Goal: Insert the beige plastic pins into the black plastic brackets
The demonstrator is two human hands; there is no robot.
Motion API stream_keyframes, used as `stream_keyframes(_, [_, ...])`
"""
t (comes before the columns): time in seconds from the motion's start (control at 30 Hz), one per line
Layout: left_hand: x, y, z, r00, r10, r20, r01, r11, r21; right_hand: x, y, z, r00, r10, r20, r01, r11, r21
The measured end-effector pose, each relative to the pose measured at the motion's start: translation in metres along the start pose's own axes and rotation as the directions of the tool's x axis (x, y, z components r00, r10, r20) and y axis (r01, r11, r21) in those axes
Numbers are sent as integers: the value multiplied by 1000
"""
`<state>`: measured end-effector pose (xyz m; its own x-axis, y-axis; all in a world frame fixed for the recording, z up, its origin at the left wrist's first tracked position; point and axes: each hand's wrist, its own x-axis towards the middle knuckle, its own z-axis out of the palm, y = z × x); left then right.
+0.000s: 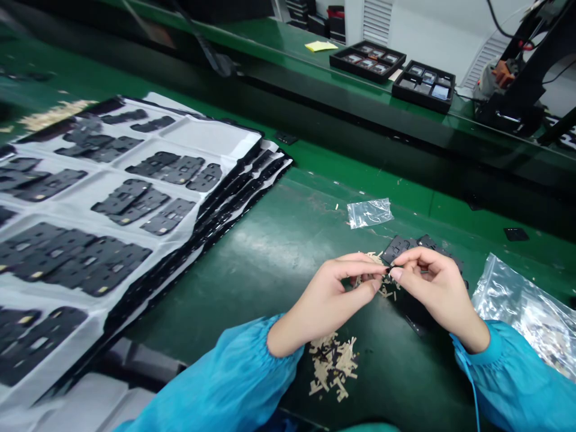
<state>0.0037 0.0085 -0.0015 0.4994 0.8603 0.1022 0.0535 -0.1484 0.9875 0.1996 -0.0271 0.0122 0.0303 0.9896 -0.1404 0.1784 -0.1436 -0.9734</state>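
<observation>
While both bare hands pinch together at lower centre, the left hand (324,300) and the right hand (436,294) meet narrowly, fingertips closed on a tiny dark piece (386,272), too small to identify. Flat black plates (398,249) lie just beyond the right hand on the green surface (279,252); a pile of tan paper strips (333,366) sits below the hands. Stacked white sheets (202,135) carrying rows of black plates fill the left. A clear plastic bag (369,213) lies upper centre.
</observation>
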Motion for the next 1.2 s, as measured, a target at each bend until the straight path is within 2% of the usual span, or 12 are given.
stream_keyframes(0.13, [-1,1,2,999,-32,29,32,999,-5,-4,2,-1,1000,-13,-5,13,999,-50])
stream_keyframes(0.27, [-1,1,2,998,-61,-15,62,998,27,-7,2,-1,999,-40,-2,39,992,-124])
stream_keyframes(0.47, [-1,4,0,998,-33,-47,35,998,50,-9,2,1,997,-79,6,79,978,-192])
stream_keyframes(0.6, [-1,6,0,997,-11,-80,15,999,51,-6,2,1,998,-52,-30,47,988,-144])
stream_keyframes(0.73, [0,5,-1,998,29,-63,-24,996,82,-4,-3,5,999,22,40,-20,999,-40])
stream_keyframes(0.9, [1,-1,-5,997,54,-50,-46,988,147,-8,-12,4,995,40,95,-42,999,18])
stream_keyframes(1.0, [0,-5,-9,997,45,-69,-31,981,194,9,-16,-30,1000,-2,29,6,990,-143])
stream_keyframes(1.03, [0,-5,-9,997,39,-68,-24,978,205,19,-17,-50,998,-39,-58,24,970,-240])
stream_keyframes(1.07, [0,-6,-10,997,35,-64,-20,977,212,32,-16,-72,979,-67,-194,-6,935,-354])
stream_keyframes(1.1, [-1,-6,-10,998,32,-61,-18,976,217,45,-15,-97,932,-78,-355,-97,888,-450])
stream_keyframes(1.13, [-1,-6,-10,998,26,-54,-14,976,219,59,-12,-121,881,-87,-464,-165,864,-476])
stream_keyframes(1.2, [-1,-4,-8,999,15,-36,-6,976,219,85,-4,-165,812,-74,-579,-271,831,-486])
